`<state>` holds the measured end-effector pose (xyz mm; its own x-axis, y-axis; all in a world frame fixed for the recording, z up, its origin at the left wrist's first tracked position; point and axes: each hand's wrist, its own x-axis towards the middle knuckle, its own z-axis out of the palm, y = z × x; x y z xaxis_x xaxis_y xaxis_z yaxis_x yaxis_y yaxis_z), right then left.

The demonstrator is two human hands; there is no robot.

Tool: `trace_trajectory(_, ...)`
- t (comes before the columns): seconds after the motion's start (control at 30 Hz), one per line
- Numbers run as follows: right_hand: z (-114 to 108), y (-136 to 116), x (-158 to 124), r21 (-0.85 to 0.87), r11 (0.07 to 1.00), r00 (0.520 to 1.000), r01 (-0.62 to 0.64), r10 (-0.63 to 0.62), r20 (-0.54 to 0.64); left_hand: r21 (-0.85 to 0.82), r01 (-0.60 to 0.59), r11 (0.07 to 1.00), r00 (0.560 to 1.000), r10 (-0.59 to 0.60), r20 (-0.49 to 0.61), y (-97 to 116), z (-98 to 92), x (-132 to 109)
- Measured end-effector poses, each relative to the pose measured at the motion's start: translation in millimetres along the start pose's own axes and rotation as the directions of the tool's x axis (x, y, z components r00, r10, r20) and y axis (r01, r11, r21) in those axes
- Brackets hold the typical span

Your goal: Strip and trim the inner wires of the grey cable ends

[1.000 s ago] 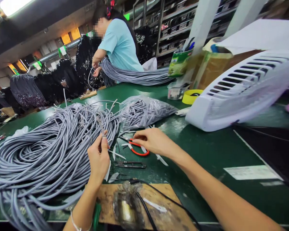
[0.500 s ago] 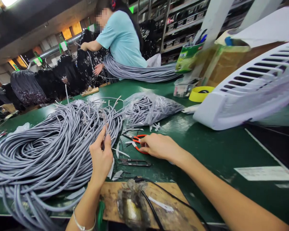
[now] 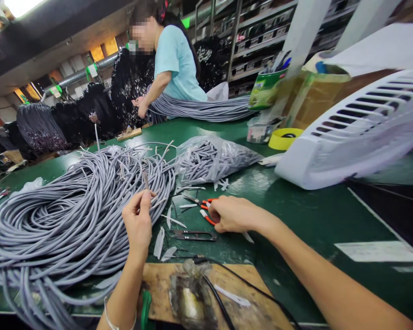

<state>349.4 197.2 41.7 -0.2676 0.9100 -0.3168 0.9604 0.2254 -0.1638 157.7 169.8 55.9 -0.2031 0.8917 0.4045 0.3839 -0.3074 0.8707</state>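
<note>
My left hand (image 3: 137, 222) pinches the end of a grey cable (image 3: 146, 179) between thumb and fingertips, beside the right side of a large coil of grey cables (image 3: 89, 215). My right hand (image 3: 232, 214) is closed round the handles of orange-handled pliers (image 3: 207, 219), just above the green table. Their narrow dark jaws point left toward the coil. Below the pliers lies a pair of black thread snips (image 3: 193, 235). Thin white strips (image 3: 159, 243) are scattered between the coil and the snips.
A clear bag (image 3: 216, 158) of short grey pieces lies beyond my hands. A white fan (image 3: 351, 137) stands at right, near yellow tape (image 3: 285, 138). In front is a wooden board (image 3: 241, 293) with a black cord. Across the table, a co-worker (image 3: 179, 64) handles a cable bundle (image 3: 206, 109).
My right hand has shifted right and slightly down with the pliers. My left hand has moved a little left and down with the cable end. The co-worker's raised arm has come down.
</note>
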Motion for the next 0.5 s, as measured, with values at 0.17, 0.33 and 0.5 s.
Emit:
trace_trajectory(0.17,-3,11,-2,0.02,1.0,0.999,-0.016,0.016,0.032,-0.048,-0.002,0.999,1.0,0.002,0.0,4,-1.9,1)
trace_trajectory(0.33,-7,18,-4,0.032,0.999,0.999,-0.032,0.032,-0.002,-0.084,-0.014,0.996,1.0,0.013,-0.021,5,-3.4,3)
trace_trajectory(0.5,-9,19,-3,0.033,0.998,0.988,-0.06,0.064,-0.139,-0.093,-0.012,0.996,1.0,0.01,-0.024,5,-3.3,4)
